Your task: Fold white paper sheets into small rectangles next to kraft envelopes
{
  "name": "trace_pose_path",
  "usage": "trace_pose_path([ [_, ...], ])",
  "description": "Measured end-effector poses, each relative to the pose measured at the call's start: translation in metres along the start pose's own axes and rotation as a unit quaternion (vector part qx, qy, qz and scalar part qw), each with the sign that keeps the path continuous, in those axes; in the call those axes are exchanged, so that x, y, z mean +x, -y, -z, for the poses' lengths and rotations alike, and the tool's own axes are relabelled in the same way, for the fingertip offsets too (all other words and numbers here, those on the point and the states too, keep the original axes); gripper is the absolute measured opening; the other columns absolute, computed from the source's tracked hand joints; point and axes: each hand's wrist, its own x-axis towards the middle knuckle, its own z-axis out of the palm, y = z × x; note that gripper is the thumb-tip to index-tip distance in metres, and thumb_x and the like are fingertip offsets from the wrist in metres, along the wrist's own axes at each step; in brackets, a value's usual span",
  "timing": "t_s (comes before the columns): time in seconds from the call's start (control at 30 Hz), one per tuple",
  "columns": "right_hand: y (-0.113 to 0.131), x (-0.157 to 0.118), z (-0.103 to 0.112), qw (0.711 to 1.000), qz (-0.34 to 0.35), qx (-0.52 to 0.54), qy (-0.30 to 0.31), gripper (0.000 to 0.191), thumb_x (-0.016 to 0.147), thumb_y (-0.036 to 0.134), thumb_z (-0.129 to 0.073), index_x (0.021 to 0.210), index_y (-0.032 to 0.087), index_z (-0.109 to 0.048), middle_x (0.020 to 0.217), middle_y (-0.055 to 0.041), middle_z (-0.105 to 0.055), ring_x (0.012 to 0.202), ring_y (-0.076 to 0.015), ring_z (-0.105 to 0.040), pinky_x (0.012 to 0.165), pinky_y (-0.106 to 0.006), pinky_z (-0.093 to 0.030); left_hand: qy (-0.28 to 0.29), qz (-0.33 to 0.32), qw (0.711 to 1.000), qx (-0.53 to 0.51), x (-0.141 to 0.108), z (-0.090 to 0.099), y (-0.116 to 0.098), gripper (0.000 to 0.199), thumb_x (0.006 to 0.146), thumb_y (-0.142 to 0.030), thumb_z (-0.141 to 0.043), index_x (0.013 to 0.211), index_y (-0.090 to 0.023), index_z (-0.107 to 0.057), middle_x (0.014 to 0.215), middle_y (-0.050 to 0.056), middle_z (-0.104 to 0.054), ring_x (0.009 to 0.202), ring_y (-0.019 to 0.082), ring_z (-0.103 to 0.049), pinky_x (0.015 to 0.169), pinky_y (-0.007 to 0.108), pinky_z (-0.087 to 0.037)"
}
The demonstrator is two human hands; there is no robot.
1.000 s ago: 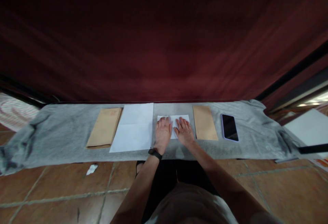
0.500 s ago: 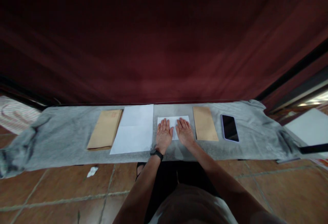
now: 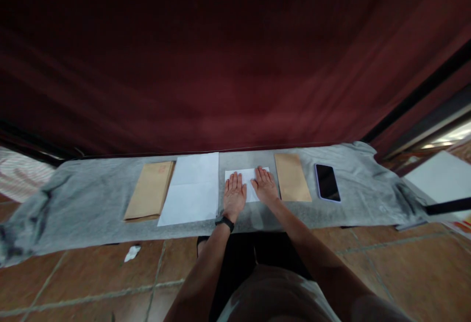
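A small folded sheet of white paper (image 3: 251, 193) lies on the grey cloth in front of me. Flat on its left part rests my left hand (image 3: 234, 195), fingers stretched out and a dark watch on the wrist. My right hand (image 3: 264, 187) presses flat on its right part, fingers extended. To the left are large white sheets of paper (image 3: 193, 189) with a crease across them, and beyond those a stack of brown envelopes (image 3: 149, 192). A single brown envelope (image 3: 293, 178) lies just right of my right hand.
A phone (image 3: 327, 183) in a purple case lies right of the single envelope. The grey cloth (image 3: 88, 204) covers the narrow table, with a dark red curtain (image 3: 235, 91) behind. A crumpled white scrap (image 3: 132, 253) lies on the tiled floor. At far right stands a white panel (image 3: 441, 177).
Both hands stay flat on the folded paper, with barely any shift. The whole view has turned slightly; nothing was picked up or let go.
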Motion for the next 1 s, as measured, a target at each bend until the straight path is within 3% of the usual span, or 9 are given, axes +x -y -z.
trace_pose_path([
  [0.23, -0.007, -0.009, 0.005, 0.996, -0.085, -0.019, -0.025, 0.059, 0.104, 0.032, -0.036, 0.151, -0.004, -0.038, 0.156, -0.0272, -0.039, 0.145, -0.0326, -0.039, 0.118, -0.050, -0.030, -0.001, 0.010, 1.000, 0.007, 0.001, 0.000, -0.001, 0.059, 0.103, -0.032, -0.030, 0.157, -0.009, -0.031, 0.164, 0.014, -0.029, 0.155, 0.023, -0.020, 0.126, 0.043, -0.019],
  [0.47, 0.010, -0.040, 0.003, 0.999, 0.039, 0.023, -0.017, 0.054, 0.106, 0.034, -0.034, 0.154, 0.010, -0.039, 0.160, -0.0147, -0.037, 0.150, -0.0258, -0.032, 0.122, -0.046, -0.026, -0.002, 0.008, 1.000, 0.006, 0.000, 0.004, -0.002, 0.059, 0.102, -0.031, -0.030, 0.157, -0.009, -0.031, 0.165, 0.014, -0.028, 0.154, 0.023, -0.021, 0.126, 0.043, -0.020],
  [0.63, 0.012, -0.049, 0.002, 0.999, 0.027, 0.023, -0.030, 0.054, 0.105, 0.033, -0.037, 0.154, 0.011, -0.038, 0.159, -0.0156, -0.039, 0.149, -0.0256, -0.034, 0.122, -0.047, -0.027, -0.009, 0.035, 0.999, 0.000, -0.002, 0.004, -0.004, 0.059, 0.103, -0.034, -0.029, 0.156, -0.007, -0.032, 0.164, 0.016, -0.029, 0.154, 0.025, -0.020, 0.126, 0.044, -0.020],
  [0.73, 0.012, -0.048, 0.004, 0.999, 0.022, 0.015, -0.021, 0.055, 0.104, 0.031, -0.037, 0.155, 0.012, -0.037, 0.160, -0.0150, -0.038, 0.149, -0.0254, -0.034, 0.122, -0.047, -0.027, -0.025, 0.067, 0.997, -0.005, -0.003, 0.001, -0.018, 0.061, 0.104, -0.035, -0.027, 0.155, -0.003, -0.033, 0.163, 0.019, -0.029, 0.154, 0.027, -0.020, 0.126, 0.045, -0.018],
  [0.9, 0.011, -0.047, 0.011, 0.998, 0.051, -0.011, 0.023, 0.059, 0.098, 0.020, -0.042, 0.156, 0.010, -0.036, 0.163, -0.0149, -0.031, 0.151, -0.0265, -0.031, 0.124, -0.046, -0.025, -0.002, -0.029, 0.998, -0.052, 0.000, -0.006, -0.049, 0.057, 0.106, -0.037, -0.021, 0.157, -0.015, -0.034, 0.164, 0.007, -0.033, 0.155, 0.021, -0.020, 0.126, 0.044, -0.020],
  [1.0, 0.010, -0.047, 0.011, 0.998, 0.054, -0.020, 0.020, 0.059, 0.097, 0.020, -0.043, 0.155, 0.010, -0.037, 0.162, -0.0148, -0.032, 0.150, -0.0276, -0.033, 0.123, -0.047, -0.026, 0.013, -0.037, 0.998, -0.056, 0.004, -0.007, -0.049, 0.058, 0.106, -0.040, -0.021, 0.156, -0.016, -0.036, 0.162, 0.008, -0.036, 0.154, 0.021, -0.024, 0.126, 0.043, -0.022],
])
